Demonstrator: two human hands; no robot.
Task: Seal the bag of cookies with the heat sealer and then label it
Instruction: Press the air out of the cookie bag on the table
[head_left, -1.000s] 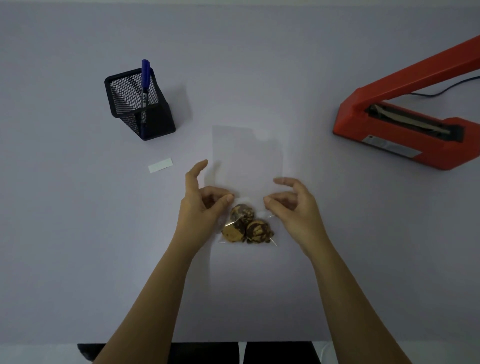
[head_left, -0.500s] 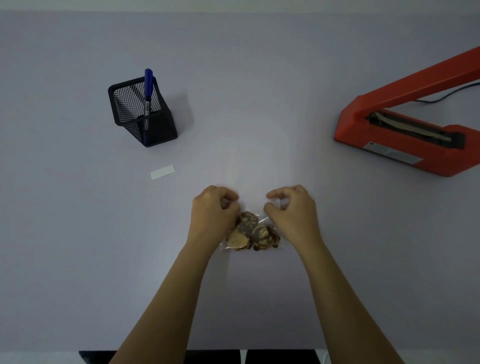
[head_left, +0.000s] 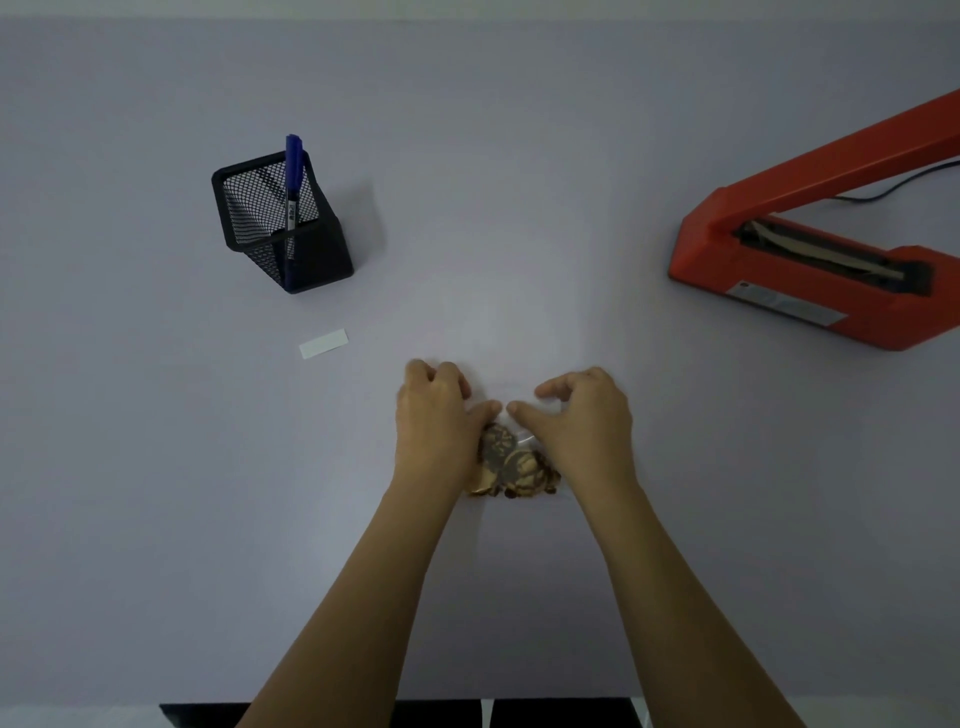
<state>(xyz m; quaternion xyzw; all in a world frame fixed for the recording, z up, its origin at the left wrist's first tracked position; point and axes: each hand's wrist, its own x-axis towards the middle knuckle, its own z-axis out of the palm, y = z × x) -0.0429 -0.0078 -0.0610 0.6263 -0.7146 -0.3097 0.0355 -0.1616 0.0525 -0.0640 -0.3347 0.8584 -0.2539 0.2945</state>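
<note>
**A:** Entry one: where is the bag of cookies (head_left: 511, 462)?

**B:** Lying on the counter (head_left: 519, 182), between both wrists, with the cookies showing below the thumbs.

**A:** And the left hand (head_left: 434, 415)?

**B:** Fingers curled tight, pinching the bag's clear top.

**A:** The right hand (head_left: 582, 421)?

**B:** Fingers arched over the same film, thumb reaching toward the left thumb (film nearly invisible, so I cannot tell the grip).

**A:** Surroundings?

**B:** The heat sealer (head_left: 810, 275) is at far right, arm raised. A white label (head_left: 323, 343) lies left of the hands. Beyond it is a mesh pen holder (head_left: 283, 223) with a blue pen (head_left: 293, 171) standing inside.
</note>
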